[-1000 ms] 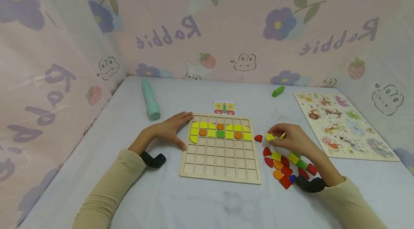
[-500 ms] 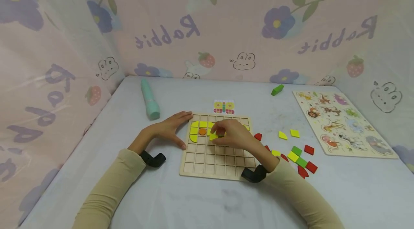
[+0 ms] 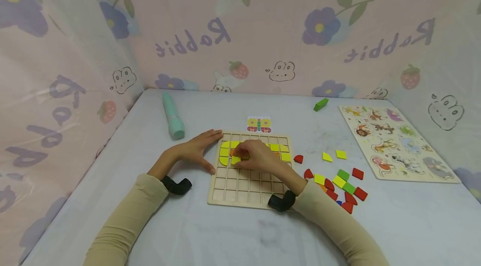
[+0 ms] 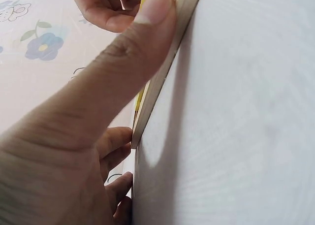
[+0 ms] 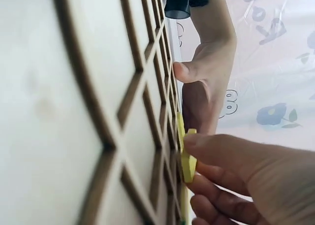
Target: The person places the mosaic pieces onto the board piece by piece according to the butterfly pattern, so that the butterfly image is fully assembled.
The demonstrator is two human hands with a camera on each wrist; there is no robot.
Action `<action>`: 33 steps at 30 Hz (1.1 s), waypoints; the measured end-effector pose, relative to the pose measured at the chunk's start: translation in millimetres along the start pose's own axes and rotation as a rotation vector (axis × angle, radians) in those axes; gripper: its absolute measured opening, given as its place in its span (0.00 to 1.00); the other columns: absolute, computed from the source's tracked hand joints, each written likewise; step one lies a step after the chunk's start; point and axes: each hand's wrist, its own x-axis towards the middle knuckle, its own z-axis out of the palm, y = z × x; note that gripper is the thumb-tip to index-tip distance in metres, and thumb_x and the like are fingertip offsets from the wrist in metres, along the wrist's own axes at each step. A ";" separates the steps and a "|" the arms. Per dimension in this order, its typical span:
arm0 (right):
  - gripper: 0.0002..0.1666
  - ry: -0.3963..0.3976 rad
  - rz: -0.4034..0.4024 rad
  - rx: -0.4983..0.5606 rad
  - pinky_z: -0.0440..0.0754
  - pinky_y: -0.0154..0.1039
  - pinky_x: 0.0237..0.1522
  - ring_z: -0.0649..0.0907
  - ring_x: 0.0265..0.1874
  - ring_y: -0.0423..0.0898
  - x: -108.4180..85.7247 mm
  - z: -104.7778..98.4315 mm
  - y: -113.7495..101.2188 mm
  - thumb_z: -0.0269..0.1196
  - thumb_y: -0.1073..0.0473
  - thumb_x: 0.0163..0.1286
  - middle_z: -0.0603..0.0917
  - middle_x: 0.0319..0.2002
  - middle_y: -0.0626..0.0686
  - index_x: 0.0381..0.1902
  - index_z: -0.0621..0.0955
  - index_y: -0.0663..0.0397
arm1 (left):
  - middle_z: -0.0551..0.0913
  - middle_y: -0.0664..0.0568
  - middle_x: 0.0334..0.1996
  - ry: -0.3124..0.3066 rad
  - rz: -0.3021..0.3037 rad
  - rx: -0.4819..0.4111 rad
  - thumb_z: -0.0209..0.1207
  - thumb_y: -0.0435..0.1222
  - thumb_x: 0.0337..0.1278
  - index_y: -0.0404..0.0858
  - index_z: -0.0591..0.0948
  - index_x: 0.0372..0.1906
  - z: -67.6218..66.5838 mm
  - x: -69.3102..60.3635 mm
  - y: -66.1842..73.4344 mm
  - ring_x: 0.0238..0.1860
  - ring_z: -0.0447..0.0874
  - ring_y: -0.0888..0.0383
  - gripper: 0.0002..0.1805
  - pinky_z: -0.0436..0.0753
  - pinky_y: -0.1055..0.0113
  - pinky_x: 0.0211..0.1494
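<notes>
My right hand point(image 3: 253, 155) pinches a yellow tile point(image 5: 188, 161) between thumb and fingers, over the second column of the wooden grid board point(image 3: 248, 195). It covers part of the tiles lying there. Against the board's left side my left hand point(image 3: 193, 151) rests with fingers spread, its thumb point(image 4: 133, 43) touching the edge. Yellow squares point(image 3: 274, 148) and yellow rounded pieces point(image 3: 224, 160) fill slots in the upper rows. Behind the board lies a small butterfly pattern card point(image 3: 259, 124).
Right of the board are scattered loose tiles, among them a red square point(image 3: 360, 193), a green square point(image 3: 348, 188) and a yellow square point(image 3: 340, 155). An animal puzzle board point(image 3: 398, 145) lies at the right, a green block point(image 3: 321, 105) at the back, and a mint-green tube-shaped object point(image 3: 173, 116) at the left.
My right hand has moved left from the loose tiles onto the board, carrying a yellow tile. Two yellow tiles now lie apart at the pile's upper side. The left hand stays put.
</notes>
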 end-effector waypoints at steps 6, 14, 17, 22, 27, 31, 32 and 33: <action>0.15 -0.016 -0.012 -0.012 0.79 0.30 0.42 0.82 0.36 0.38 4.6 4.6 4.9 0.71 0.55 0.54 0.84 0.37 0.46 0.39 0.84 0.54 | 0.45 0.48 0.74 0.002 0.007 -0.007 0.72 0.56 0.33 0.40 0.50 0.73 0.9 0.0 0.3 0.74 0.35 0.46 0.62 0.45 0.45 0.71; 0.14 -0.006 -0.024 0.007 0.79 0.29 0.38 0.81 0.32 0.36 6.5 7.9 7.9 0.73 0.54 0.52 0.84 0.34 0.45 0.35 0.84 0.52 | 0.45 0.49 0.74 0.004 0.012 -0.001 0.72 0.56 0.33 0.40 0.50 0.73 1.0 1.2 -2.0 0.74 0.35 0.46 0.62 0.44 0.45 0.72; 0.13 0.003 -0.044 0.011 0.79 0.28 0.37 0.80 0.31 0.36 6.9 9.1 9.3 0.73 0.54 0.51 0.84 0.33 0.45 0.34 0.84 0.52 | 0.45 0.49 0.74 0.005 0.013 0.000 0.72 0.56 0.33 0.40 0.50 0.73 1.2 1.4 -3.6 0.74 0.35 0.46 0.62 0.44 0.45 0.72; 0.13 0.004 -0.065 -0.002 0.78 0.28 0.37 0.80 0.32 0.36 6.6 8.3 8.5 0.73 0.54 0.51 0.84 0.33 0.45 0.33 0.85 0.52 | 0.45 0.49 0.74 0.005 0.010 0.003 0.72 0.57 0.33 0.40 0.50 0.73 1.8 1.1 -4.5 0.74 0.35 0.46 0.62 0.44 0.45 0.72; 0.14 -0.001 -0.068 -0.001 0.79 0.31 0.40 0.81 0.35 0.38 4.6 -2.1 4.3 0.73 0.55 0.52 0.85 0.35 0.45 0.36 0.85 0.53 | 0.44 0.50 0.74 0.001 0.010 0.003 0.71 0.57 0.33 0.41 0.50 0.73 2.2 1.4 -3.9 0.74 0.35 0.47 0.62 0.44 0.45 0.72; 0.14 -0.004 -0.063 0.029 0.80 0.36 0.40 0.81 0.35 0.42 -1.8 -16.6 5.6 0.71 0.55 0.54 0.85 0.35 0.47 0.37 0.84 0.55 | 0.45 0.49 0.74 0.008 0.014 0.005 0.71 0.57 0.33 0.40 0.50 0.73 1.5 1.1 -2.7 0.74 0.36 0.46 0.63 0.44 0.45 0.71; 0.14 0.000 -0.059 0.034 0.80 0.37 0.40 0.81 0.34 0.43 -4.8 -20.3 7.5 0.71 0.55 0.54 0.85 0.35 0.48 0.37 0.84 0.55 | 0.45 0.49 0.74 0.010 0.015 0.006 0.72 0.57 0.33 0.40 0.50 0.73 1.3 0.9 -2.5 0.73 0.36 0.46 0.63 0.44 0.45 0.72; 0.15 0.002 -0.057 0.037 0.80 0.38 0.39 0.81 0.34 0.44 -8.6 -24.1 9.7 0.71 0.54 0.55 0.85 0.35 0.48 0.38 0.84 0.55 | 0.45 0.48 0.74 0.012 0.016 0.008 0.72 0.56 0.32 0.39 0.50 0.73 1.1 0.7 -2.3 0.73 0.36 0.46 0.63 0.44 0.45 0.72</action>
